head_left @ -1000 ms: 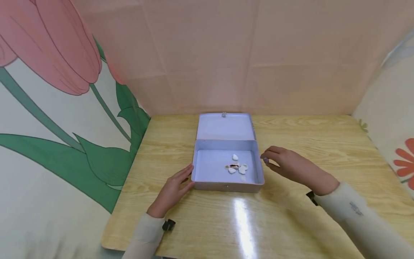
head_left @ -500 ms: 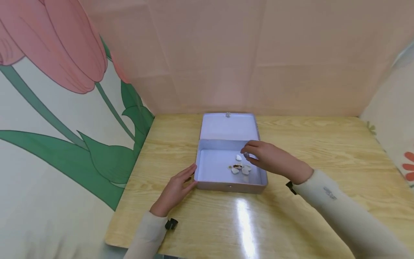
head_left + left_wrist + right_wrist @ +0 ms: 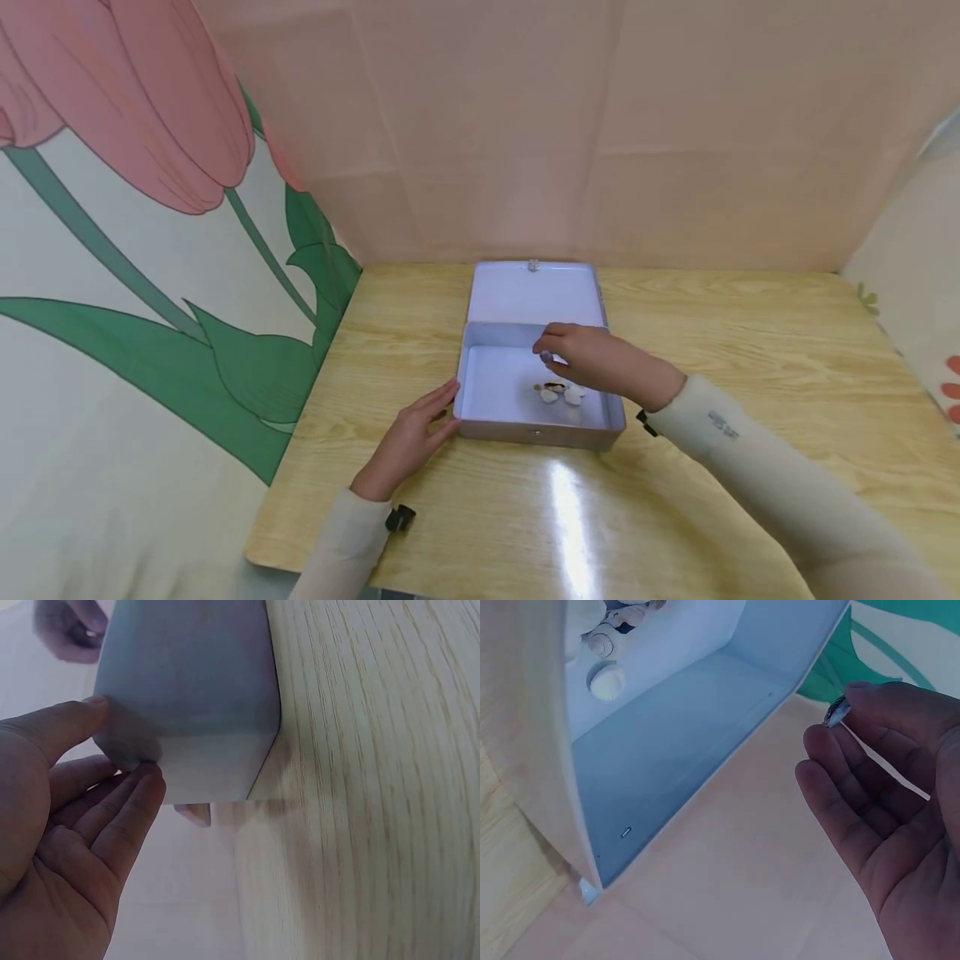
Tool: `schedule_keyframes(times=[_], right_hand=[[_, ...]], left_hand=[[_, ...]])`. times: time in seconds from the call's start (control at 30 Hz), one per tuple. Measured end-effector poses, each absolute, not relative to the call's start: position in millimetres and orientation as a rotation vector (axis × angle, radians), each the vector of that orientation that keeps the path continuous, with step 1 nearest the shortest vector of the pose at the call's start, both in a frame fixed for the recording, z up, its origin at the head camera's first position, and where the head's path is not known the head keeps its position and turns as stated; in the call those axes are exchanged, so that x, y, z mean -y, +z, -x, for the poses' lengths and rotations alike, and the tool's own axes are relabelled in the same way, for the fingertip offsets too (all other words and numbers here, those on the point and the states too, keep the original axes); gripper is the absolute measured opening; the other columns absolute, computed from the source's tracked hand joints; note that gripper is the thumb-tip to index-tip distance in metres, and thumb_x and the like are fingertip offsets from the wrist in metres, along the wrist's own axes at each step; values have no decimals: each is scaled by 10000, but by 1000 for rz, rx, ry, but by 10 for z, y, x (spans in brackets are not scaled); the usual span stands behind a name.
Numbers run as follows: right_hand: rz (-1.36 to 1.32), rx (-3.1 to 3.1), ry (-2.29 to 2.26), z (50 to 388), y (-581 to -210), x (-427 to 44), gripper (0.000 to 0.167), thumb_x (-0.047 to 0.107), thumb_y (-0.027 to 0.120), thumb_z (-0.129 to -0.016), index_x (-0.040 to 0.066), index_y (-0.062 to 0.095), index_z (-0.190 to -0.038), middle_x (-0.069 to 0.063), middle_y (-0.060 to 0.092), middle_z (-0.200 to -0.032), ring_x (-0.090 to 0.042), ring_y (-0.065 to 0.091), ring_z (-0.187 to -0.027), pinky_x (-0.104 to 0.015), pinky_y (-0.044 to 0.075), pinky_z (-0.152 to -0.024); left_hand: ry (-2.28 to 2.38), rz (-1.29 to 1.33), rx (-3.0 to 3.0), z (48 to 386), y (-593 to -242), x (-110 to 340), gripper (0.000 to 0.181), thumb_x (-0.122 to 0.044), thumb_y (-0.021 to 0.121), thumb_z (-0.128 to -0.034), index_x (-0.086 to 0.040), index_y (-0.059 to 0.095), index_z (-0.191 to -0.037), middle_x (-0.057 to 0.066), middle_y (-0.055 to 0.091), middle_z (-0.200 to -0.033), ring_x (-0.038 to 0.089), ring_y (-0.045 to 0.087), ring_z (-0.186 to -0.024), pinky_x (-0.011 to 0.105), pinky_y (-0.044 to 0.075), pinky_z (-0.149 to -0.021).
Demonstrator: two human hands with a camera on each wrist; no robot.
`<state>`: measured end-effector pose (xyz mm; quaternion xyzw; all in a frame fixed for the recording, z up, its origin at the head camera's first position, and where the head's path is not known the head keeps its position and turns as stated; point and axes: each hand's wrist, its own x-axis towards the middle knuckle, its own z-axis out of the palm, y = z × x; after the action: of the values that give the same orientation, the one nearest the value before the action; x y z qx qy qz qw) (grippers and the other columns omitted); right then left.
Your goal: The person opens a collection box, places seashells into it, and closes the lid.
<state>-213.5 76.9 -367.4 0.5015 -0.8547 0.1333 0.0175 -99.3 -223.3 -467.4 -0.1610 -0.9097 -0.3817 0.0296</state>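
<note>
A shallow metal box (image 3: 498,432), pale lilac inside, stands on the table with its lid (image 3: 537,293) swung back. My left hand (image 3: 408,429) touches its left wall near the front corner with fingers and thumb; the left wrist view shows the fingertips (image 3: 154,780) against the wall. Over the box my right hand (image 3: 600,358) pinches a small dark-and-pale shell (image 3: 838,711) between thumb and finger. Several white shells (image 3: 573,394) lie on the box's floor, among them a round one (image 3: 607,682) and a spiral one (image 3: 606,641). My right hand hides part of the interior.
The wooden table (image 3: 720,333) reaches back to a pink cloth (image 3: 480,133). A wall with painted tulips (image 3: 180,108) stands at the left, and one with an orange flower (image 3: 952,387) at the right.
My right hand has moved left with the pinched shell, from beside the box's right wall to above its interior. My left hand stays on the box's left side.
</note>
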Motion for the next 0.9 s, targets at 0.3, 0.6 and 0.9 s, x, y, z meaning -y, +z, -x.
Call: schedule_keyframes(times=[0.3, 0.6, 0.9], right_hand=[[-1580, 2616, 374, 2166, -3779, -732, 145, 83, 724, -879, 56, 700, -1020, -62, 642, -976, -173, 650, -856, -279, 570, -702], [-1638, 2599, 358, 2156, -3811, -657, 180, 90, 735, -874, 61, 696, -1048, -58, 638, -976, -166, 646, -846, -260, 564, -693], [-1630, 2645, 354, 2130, -3858, -635, 200, 114, 735, -879, 82, 694, -1073, -40, 639, -994, -154, 644, -859, -264, 561, -701]], left_hand=[[-1175, 496, 2801, 980, -4657, 2218, 581, -186, 675, -931, -86, 452, -1458, 0, 389, -1515, 145, 433, -1326, 220, 494, -945], [-1176, 489, 2804, 981, -4663, 2225, 580, -193, 674, -930, -88, 455, -1457, -9, 394, -1513, 144, 434, -1327, 217, 492, -945], [-1196, 512, 2792, 976, -4644, 2231, 589, -185, 675, -930, -68, 444, -1460, 51, 408, -1508, 159, 445, -1319, 229, 501, -940]])
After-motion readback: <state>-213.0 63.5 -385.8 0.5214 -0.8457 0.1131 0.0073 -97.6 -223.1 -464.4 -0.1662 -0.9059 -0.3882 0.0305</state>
